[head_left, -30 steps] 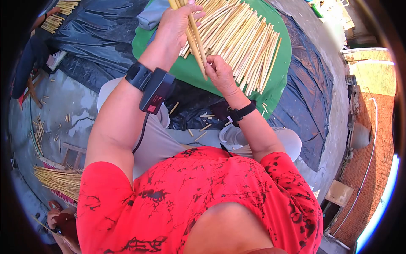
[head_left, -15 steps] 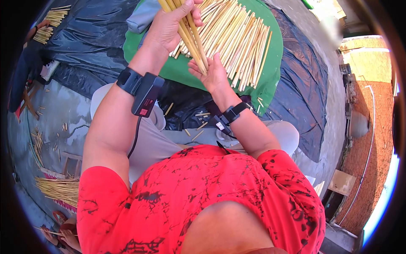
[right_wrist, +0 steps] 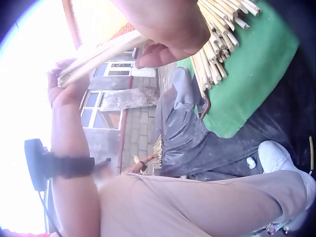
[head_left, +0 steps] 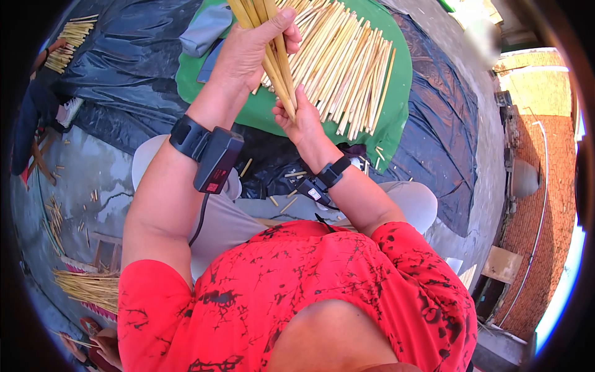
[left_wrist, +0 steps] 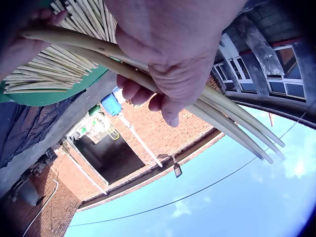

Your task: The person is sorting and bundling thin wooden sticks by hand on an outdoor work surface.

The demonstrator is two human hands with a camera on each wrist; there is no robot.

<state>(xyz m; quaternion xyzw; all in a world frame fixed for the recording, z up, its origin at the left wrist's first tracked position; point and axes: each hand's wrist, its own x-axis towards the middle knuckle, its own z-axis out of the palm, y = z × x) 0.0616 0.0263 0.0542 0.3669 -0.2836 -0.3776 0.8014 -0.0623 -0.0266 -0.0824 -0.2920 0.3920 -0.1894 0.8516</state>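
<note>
While holding several slender sticks [head_left: 284,84] above green cloth [head_left: 392,105], clasped in left grip [head_left: 245,53], curls right grip [head_left: 302,124] round lower ends, cannot tell how tightly. Seems early: has handful gathered, leaves large stick pile [head_left: 347,71] on cloth.

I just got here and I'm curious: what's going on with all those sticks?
A person's left hand grips a few long sticks, and the right hand holds their near ends. Many more lie in a pile on a green cloth in front. Someone else's hand is at another bunch, off to the left.
</note>
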